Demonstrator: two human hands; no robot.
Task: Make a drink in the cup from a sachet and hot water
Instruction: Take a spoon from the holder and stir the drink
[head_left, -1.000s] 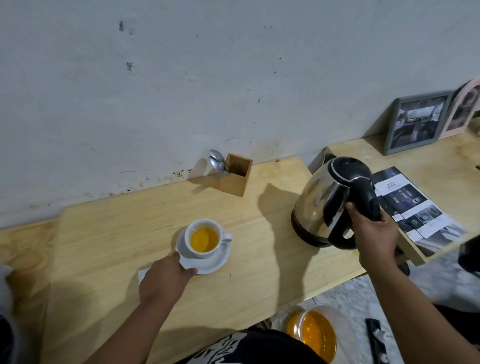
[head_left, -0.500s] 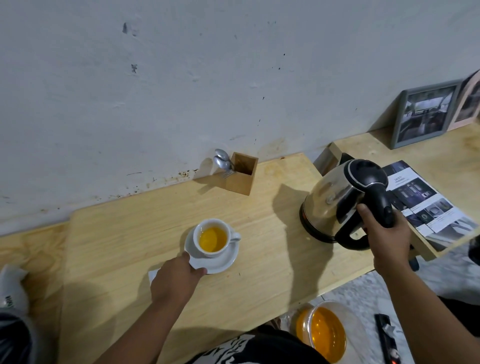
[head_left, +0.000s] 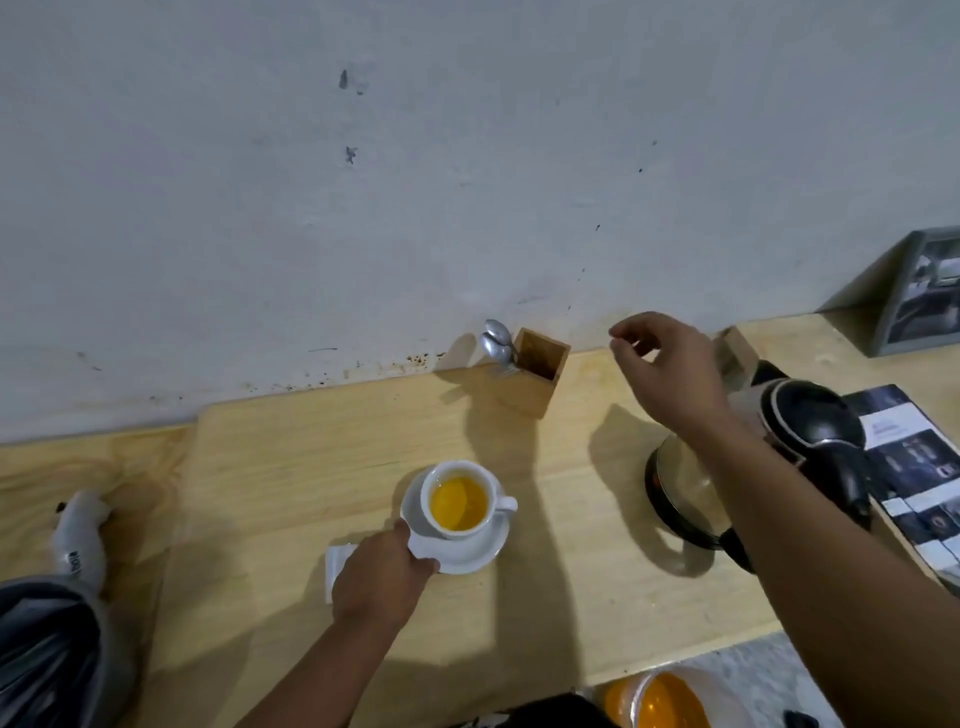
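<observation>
A white cup (head_left: 460, 503) filled with orange liquid stands on a white saucer (head_left: 472, 548) in the middle of the wooden table (head_left: 291, 467). My left hand (head_left: 382, 577) grips the saucer's near left rim, over a white paper sachet (head_left: 337, 564) lying flat. My right hand (head_left: 662, 371) hovers empty, fingers apart, above the table just right of a wooden holder (head_left: 537, 371) with metal spoons (head_left: 497, 345). The steel kettle (head_left: 691, 483) with a black lid stands at the right, partly hidden by my right forearm.
A wall runs close behind the table. A brochure (head_left: 914, 467) lies at the right, a framed picture (head_left: 930, 296) leans on the wall. A white crumpled bag (head_left: 78, 540) sits at the left edge. Below the table edge is a container of orange liquid (head_left: 660, 701).
My right hand let go of the kettle handle and moved up and left toward the spoon holder. The kettle now stands on the table. The left hand stays on the saucer.
</observation>
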